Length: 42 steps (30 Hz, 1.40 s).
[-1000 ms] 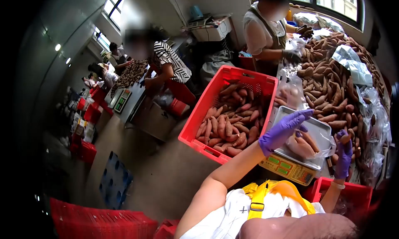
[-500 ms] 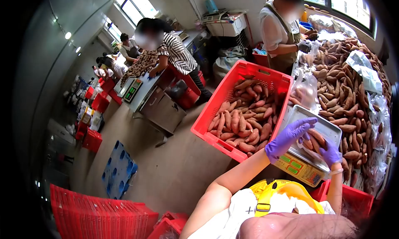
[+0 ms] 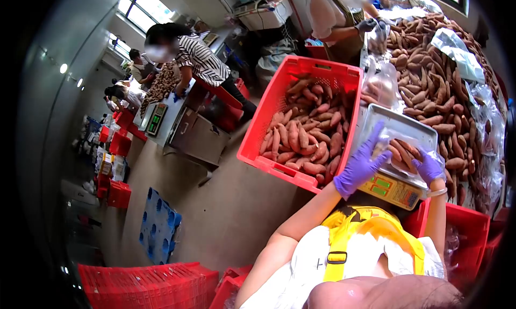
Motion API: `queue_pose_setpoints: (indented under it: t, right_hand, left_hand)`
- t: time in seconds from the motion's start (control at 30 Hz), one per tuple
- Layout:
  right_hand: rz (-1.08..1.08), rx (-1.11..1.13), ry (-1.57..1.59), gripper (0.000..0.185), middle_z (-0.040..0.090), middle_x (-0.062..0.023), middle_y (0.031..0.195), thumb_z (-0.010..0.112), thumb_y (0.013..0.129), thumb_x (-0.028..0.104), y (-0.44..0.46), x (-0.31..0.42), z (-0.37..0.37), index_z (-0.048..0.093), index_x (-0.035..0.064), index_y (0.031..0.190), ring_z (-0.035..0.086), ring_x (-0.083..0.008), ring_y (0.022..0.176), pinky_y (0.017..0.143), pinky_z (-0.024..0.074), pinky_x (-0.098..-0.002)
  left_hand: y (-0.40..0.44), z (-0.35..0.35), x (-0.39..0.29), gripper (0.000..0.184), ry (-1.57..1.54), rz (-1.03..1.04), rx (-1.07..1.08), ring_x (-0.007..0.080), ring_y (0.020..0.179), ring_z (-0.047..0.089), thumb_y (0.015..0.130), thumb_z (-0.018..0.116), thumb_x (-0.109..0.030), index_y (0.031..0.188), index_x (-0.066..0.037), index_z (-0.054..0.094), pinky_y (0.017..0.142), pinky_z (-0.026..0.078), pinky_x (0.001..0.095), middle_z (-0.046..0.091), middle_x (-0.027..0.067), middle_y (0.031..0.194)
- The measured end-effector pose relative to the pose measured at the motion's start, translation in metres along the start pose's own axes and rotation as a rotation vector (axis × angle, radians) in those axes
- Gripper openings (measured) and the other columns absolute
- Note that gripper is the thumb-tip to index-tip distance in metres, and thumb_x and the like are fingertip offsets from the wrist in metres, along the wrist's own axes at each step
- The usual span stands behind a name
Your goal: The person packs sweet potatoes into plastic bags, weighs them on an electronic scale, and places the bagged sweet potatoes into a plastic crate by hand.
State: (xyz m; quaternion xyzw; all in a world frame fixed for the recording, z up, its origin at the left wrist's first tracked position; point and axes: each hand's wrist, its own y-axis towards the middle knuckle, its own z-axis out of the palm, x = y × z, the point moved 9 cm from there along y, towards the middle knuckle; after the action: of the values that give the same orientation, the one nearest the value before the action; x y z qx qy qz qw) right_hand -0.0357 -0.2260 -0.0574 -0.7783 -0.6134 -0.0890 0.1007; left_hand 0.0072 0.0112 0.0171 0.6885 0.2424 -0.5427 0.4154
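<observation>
A clear plastic bag of sweet potatoes lies over the metal pan of a scale in front of me. My right hand, in a purple glove, is closed on the bag's right side. On the other side, my left hand, gloved in purple too, has its fingers stretched out and apart beside the bag. Whether its fingertips touch the plastic, I cannot tell. The scale's yellow panel with green displays faces me.
Left of the scale stands a red crate of sweet potatoes. A large heap of sweet potatoes covers the table at right, with plastic bags along its edge. Co-workers stand at the tables beyond. A blue pallet and stacked red crates are at lower left.
My left hand has drawn back from above the sweet potatoes to the bag's left side. My right hand stays at the bag's right side. The camera view has shifted somewhat.
</observation>
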Motion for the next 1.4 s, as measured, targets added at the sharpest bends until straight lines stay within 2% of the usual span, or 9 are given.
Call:
queue_pose_setpoints:
  t: [0.13,0.2,0.33,0.67,0.93,1.07,1.13,1.27,1.4]
  right_hand:
    - [-0.103,-0.106,0.212,0.041,0.066,-0.0183,0.102,0.071,0.077,0.020,-0.017,0.007,-0.023,0.062,0.0054,0.114,0.062,-0.0357,0.095,0.082,0.0491,-0.0406]
    - [-0.208,-0.143,0.438,0.043,0.064,-0.0171,0.115,0.069,0.080,0.015,-0.034,0.025,-0.050,0.060,0.0031,0.121,0.062,-0.0314,0.105,0.091,0.0477,-0.0364]
    - [-0.105,-0.047,1.006,0.040,0.063,-0.0066,0.120,0.063,0.090,0.011,-0.052,0.009,-0.043,0.056,-0.0001,0.127,0.059,-0.0136,0.107,0.094,0.0470,-0.0288]
    - [-0.186,-0.191,1.318,0.027,0.068,-0.0069,0.110,0.057,0.094,0.007,-0.055,-0.002,-0.057,0.063,0.0013,0.119,0.062,-0.0130,0.103,0.094,0.0488,-0.0263]
    - [-0.195,-0.233,1.316,0.026,0.070,-0.0079,0.103,0.057,0.094,0.008,-0.054,0.006,-0.053,0.064,0.0022,0.119,0.065,-0.0138,0.099,0.092,0.0496,-0.0266]
    - [-0.151,-0.072,0.860,0.028,0.070,-0.0126,0.101,0.060,0.091,0.017,-0.015,0.025,-0.012,0.065,0.0059,0.116,0.068,-0.0216,0.089,0.082,0.0521,-0.0336]
    - [0.105,-0.035,0.209,0.030,0.067,-0.0161,0.101,0.064,0.085,0.019,0.008,-0.010,0.023,0.064,0.0058,0.112,0.064,-0.0325,0.092,0.084,0.0503,-0.0388]
    - [0.189,-0.094,0.161,0.031,0.064,-0.0197,0.101,0.062,0.084,0.021,-0.014,-0.044,0.016,0.062,0.0058,0.110,0.060,-0.0392,0.094,0.083,0.0478,-0.0438]
    - [0.087,-0.209,0.273,0.028,0.063,-0.0204,0.104,0.063,0.084,0.021,-0.008,-0.022,0.013,0.062,0.0068,0.108,0.060,-0.0396,0.095,0.083,0.0477,-0.0431]
  left_hand:
    - [-0.045,-0.117,0.037,0.035,-0.153,-0.181,-0.509,0.0105,0.086,0.052,0.101,0.041,-0.024,0.130,-0.005,0.047,0.080,0.044,0.0201,0.056,0.0021,0.099]
    - [-0.072,-0.181,0.051,0.036,-0.414,-0.117,-0.803,0.0166,0.093,0.054,0.101,0.038,-0.027,0.128,-0.005,0.049,0.085,0.045,0.0276,0.056,0.0048,0.104]
    - [-0.136,-0.236,0.032,0.048,-0.059,-0.214,-1.070,0.0195,0.109,0.050,0.098,0.040,-0.036,0.138,-0.011,0.046,0.095,0.039,0.0341,0.053,0.0088,0.121]
    - [-0.069,-0.155,0.014,0.039,0.041,-0.108,-0.758,0.0179,0.103,0.054,0.100,0.038,-0.019,0.136,-0.007,0.048,0.092,0.043,0.0319,0.057,0.0109,0.120]
    - [-0.003,-0.002,-0.058,0.066,0.443,0.515,-0.195,0.0226,0.108,0.054,0.090,0.064,-0.035,0.142,-0.004,0.039,0.096,0.041,0.0367,0.055,0.0136,0.125]
    - [0.039,0.076,-0.069,0.097,1.068,0.607,-0.102,0.0283,0.115,0.050,0.074,0.074,-0.042,0.149,-0.007,0.023,0.100,0.032,0.0412,0.054,0.0147,0.126]
    - [0.078,0.072,-0.004,0.073,1.389,0.633,-0.119,0.0271,0.089,0.059,0.075,0.068,-0.033,0.138,-0.008,0.043,0.097,0.035,0.0464,0.062,0.0131,0.105]
    - [0.089,0.015,0.055,0.016,1.146,0.132,-0.002,0.0210,0.086,0.064,0.079,0.062,-0.013,0.089,-0.002,0.069,0.089,0.044,0.0351,0.069,0.0083,0.086]
    - [0.062,0.023,0.055,0.017,-0.384,-0.275,0.102,0.0196,0.091,0.062,0.086,0.055,-0.009,0.092,0.003,0.065,0.087,0.046,0.0317,0.067,0.0118,0.096]
